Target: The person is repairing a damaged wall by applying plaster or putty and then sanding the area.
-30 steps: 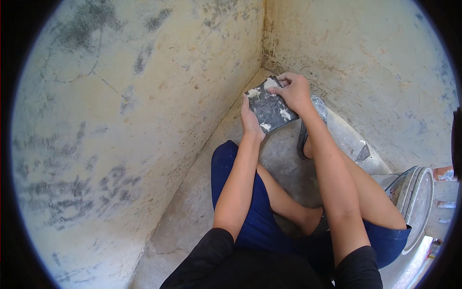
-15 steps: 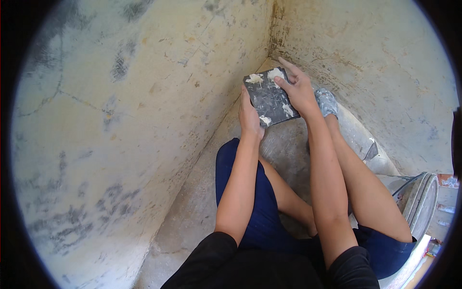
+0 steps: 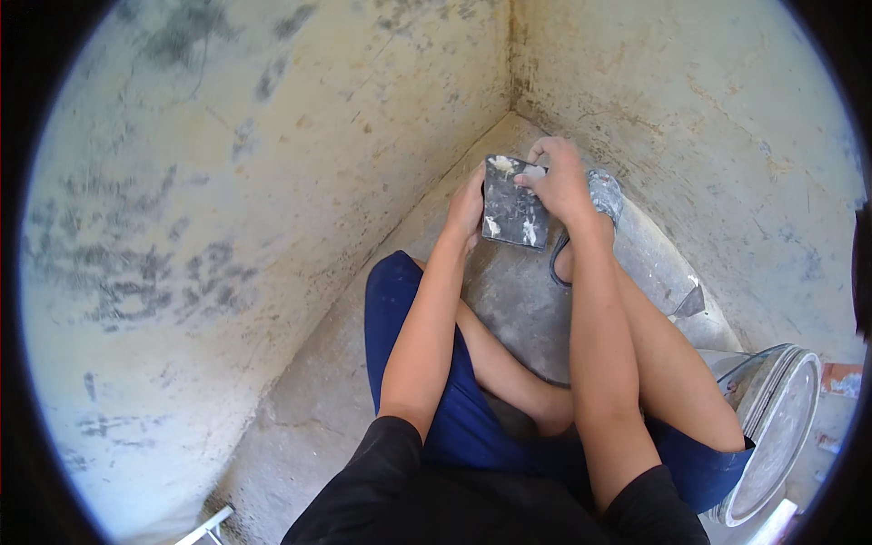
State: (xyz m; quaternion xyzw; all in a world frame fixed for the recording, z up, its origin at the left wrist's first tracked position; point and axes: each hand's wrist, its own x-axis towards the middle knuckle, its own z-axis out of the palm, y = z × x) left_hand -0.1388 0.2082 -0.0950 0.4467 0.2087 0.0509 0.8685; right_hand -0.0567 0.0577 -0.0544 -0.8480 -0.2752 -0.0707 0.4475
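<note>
Over the floor near the wall corner, a dark grey rectangular tile (image 3: 514,207) is held up, its scuffed face toward me. Cream-white dabs of paste sit near its corners. My left hand (image 3: 467,211) grips the left edge, fingers mostly hidden behind it. My right hand (image 3: 561,182) is at the upper right corner, thumb laid over the face beside a white dab and index finger bent above the edge. The other right fingers are hidden. Pale residue marks the right fingertips.
Bare, stained walls (image 3: 227,209) meet ahead of me. A round lidded bucket (image 3: 772,436) stands by my right knee. A pale sheet-like strip (image 3: 649,263) lies along the right wall, beside my foot in a sandal (image 3: 561,263). A metal frame end (image 3: 209,527) shows at lower left.
The tile has come slightly nearer and turned more upright. My right index finger, stretched out before, is now bent. The view has shifted a little left.
</note>
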